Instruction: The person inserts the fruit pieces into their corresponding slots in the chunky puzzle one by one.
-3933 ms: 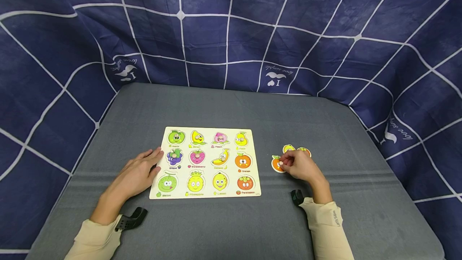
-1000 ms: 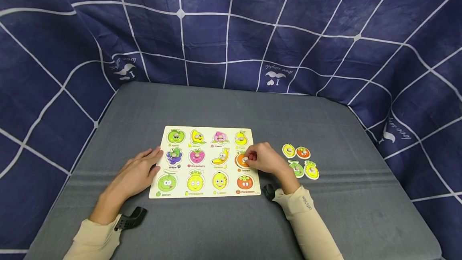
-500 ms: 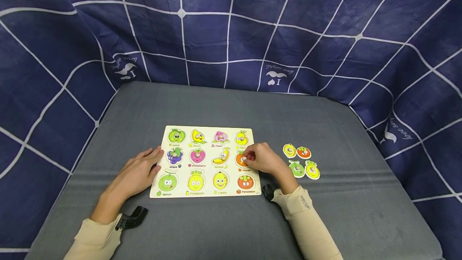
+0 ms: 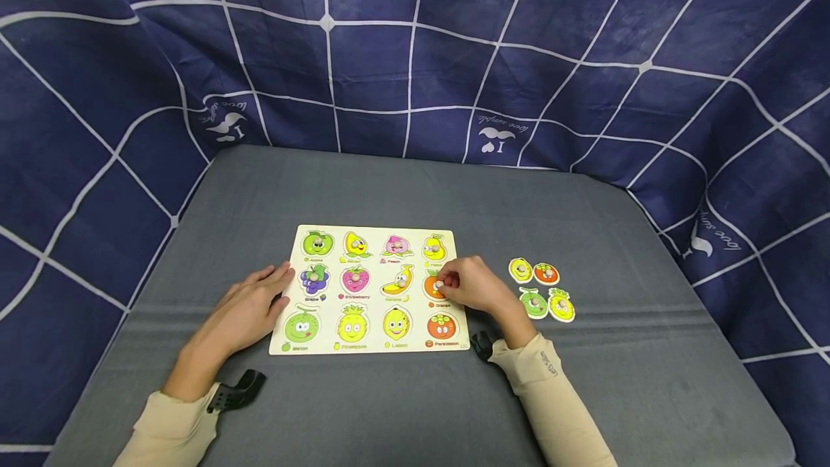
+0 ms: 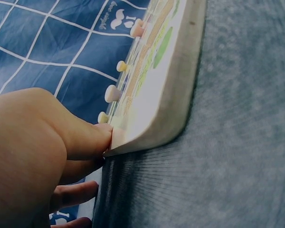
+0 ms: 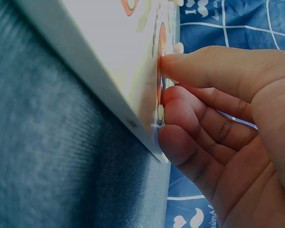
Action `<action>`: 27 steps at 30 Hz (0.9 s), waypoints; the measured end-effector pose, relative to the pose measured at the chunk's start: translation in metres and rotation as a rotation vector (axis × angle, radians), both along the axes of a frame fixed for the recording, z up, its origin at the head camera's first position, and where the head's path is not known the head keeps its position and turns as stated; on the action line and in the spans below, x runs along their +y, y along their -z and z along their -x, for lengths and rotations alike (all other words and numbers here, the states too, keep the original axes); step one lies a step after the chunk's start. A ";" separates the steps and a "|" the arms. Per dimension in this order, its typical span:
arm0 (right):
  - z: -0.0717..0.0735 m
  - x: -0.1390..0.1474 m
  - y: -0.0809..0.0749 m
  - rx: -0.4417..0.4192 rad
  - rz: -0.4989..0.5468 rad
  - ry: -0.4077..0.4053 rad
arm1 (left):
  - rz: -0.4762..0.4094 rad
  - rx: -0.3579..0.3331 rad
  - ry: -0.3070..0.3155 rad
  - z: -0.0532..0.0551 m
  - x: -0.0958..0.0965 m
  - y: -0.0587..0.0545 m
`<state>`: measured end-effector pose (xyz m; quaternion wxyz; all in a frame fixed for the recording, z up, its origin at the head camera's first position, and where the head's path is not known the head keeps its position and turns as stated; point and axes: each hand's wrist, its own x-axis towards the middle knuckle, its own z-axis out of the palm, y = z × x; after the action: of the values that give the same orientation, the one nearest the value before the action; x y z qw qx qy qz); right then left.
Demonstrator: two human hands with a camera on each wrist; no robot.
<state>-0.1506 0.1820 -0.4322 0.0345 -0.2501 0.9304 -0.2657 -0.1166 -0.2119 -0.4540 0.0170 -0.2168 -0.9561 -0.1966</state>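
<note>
Right hand: pinching the orange piece between thumb and fingertips, the remaining fingers curling in toward the palm.
Position of the piece: lying at the right end of the board's middle row, its right side being partly covered by the fingertips.
Left hand: touching the left edge of the puzzle board, grasping nothing, its fingers lying unclenched; in the left wrist view the thumb is meeting the board near a corner.
Middle row: grape piece, strawberry piece and banana piece are sitting in line to the left of the orange.
Bottom row: the board is showing melon, pineapple, lemon and persimmon pictures above their printed names.
Loose group: lemon piece and persimmon piece are lying just beside each other, with melon piece and pineapple piece lying nearer the person, all to the right of the board.
Support: a grey table is carrying everything.
Background: a blue cloth with white lines is hanging behind.
</note>
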 end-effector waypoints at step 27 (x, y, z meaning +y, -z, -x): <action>-0.012 0.034 0.001 0.027 0.091 0.117 | -0.009 -0.001 0.000 0.000 0.000 0.000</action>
<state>-0.1384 0.2159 -0.4331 -0.0049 -0.2000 0.9308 -0.3059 -0.1164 -0.2120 -0.4538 0.0174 -0.2168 -0.9552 -0.2009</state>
